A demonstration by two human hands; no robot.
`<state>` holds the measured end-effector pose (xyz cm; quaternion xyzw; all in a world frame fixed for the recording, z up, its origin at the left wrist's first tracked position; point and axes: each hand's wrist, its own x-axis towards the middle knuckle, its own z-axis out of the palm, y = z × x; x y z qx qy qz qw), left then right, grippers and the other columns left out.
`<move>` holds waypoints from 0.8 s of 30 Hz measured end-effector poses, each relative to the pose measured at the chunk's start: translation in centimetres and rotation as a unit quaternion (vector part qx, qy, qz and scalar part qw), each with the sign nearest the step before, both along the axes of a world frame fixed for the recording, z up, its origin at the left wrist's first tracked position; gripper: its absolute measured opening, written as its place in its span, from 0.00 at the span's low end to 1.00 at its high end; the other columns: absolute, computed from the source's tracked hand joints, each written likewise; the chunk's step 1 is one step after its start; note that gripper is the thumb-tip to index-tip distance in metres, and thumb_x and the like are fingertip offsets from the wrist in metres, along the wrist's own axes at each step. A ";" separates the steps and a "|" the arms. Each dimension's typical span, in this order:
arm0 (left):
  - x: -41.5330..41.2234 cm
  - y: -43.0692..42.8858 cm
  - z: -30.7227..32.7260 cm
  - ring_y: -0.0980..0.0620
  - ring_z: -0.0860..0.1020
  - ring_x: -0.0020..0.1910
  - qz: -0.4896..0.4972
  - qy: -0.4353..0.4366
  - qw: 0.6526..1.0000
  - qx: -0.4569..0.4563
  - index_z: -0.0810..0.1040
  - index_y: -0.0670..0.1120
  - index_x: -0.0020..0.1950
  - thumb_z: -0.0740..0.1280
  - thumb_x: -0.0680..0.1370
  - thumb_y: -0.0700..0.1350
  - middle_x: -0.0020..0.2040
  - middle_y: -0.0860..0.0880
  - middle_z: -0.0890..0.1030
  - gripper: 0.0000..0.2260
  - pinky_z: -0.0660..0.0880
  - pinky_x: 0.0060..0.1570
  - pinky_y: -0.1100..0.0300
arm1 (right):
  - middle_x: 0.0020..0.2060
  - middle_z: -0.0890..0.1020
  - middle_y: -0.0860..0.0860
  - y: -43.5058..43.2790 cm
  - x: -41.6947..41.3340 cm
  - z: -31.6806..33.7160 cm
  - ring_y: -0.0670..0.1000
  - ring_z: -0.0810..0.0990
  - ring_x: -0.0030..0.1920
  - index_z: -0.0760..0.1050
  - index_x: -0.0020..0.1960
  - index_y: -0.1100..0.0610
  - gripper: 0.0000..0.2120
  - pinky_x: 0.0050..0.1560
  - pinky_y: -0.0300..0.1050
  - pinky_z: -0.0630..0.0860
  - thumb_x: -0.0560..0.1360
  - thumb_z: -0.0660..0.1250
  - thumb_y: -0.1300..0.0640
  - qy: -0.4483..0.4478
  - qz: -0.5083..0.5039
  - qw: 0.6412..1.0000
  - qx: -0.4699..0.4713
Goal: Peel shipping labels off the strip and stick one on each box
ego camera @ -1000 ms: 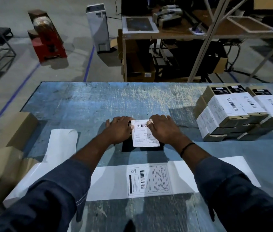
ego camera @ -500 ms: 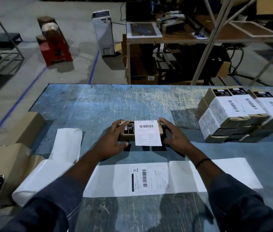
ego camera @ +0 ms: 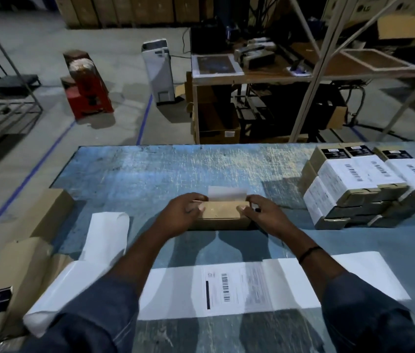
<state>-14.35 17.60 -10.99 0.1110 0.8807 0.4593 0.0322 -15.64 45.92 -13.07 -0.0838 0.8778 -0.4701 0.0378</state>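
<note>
Scuffed blue table [ego camera: 150,174] in a dim warehouse. The concrete floor carries a blue line [ego camera: 145,118], and a cluttered second table [ego camera: 252,75] stands behind. We note the box [ego camera: 220,215] mid-table, with left hand [ego camera: 183,212] and right hand [ego camera: 265,215] each keeping a grip clamped on one end. The strip [ego camera: 298,284] lies nearer us, and a labelled stack [ego camera: 354,189] sits far right. The box's label [ego camera: 226,193] faces away, print unreadable. The left carton [ego camera: 23,263] is cut off.

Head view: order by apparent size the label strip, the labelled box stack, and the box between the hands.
Largest: label strip; then labelled box stack; smallest: held box. The strip lies nearest the camera, which inflates it somewhat.
</note>
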 end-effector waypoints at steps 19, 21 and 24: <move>0.1 0.6 -1.5 0.57 0.77 0.59 -0.098 0.057 0.993 0.043 0.80 0.54 0.70 0.78 0.74 0.50 0.60 0.52 0.78 0.24 0.75 0.51 0.70 | 0.66 0.81 0.49 0.7 -1.0 0.6 0.48 0.77 0.69 0.82 0.65 0.57 0.14 0.70 0.48 0.73 0.81 0.67 0.63 0.012 0.137 0.987 -0.079; 0.2 0.5 -1.8 0.59 0.76 0.60 -0.108 0.085 0.990 0.016 0.81 0.54 0.69 0.77 0.75 0.51 0.60 0.54 0.78 0.22 0.73 0.55 0.71 | 0.67 0.80 0.50 1.0 -1.0 0.7 0.47 0.76 0.70 0.81 0.66 0.58 0.14 0.71 0.45 0.71 0.81 0.68 0.62 -0.004 0.160 0.984 -0.078; 0.1 0.6 -2.1 0.57 0.77 0.61 -0.110 0.086 0.990 0.023 0.82 0.55 0.68 0.76 0.76 0.52 0.61 0.55 0.78 0.20 0.77 0.53 0.66 | 0.70 0.78 0.48 1.8 -1.0 0.5 0.47 0.73 0.72 0.81 0.67 0.55 0.16 0.73 0.45 0.68 0.79 0.68 0.59 -0.036 0.180 0.979 -0.091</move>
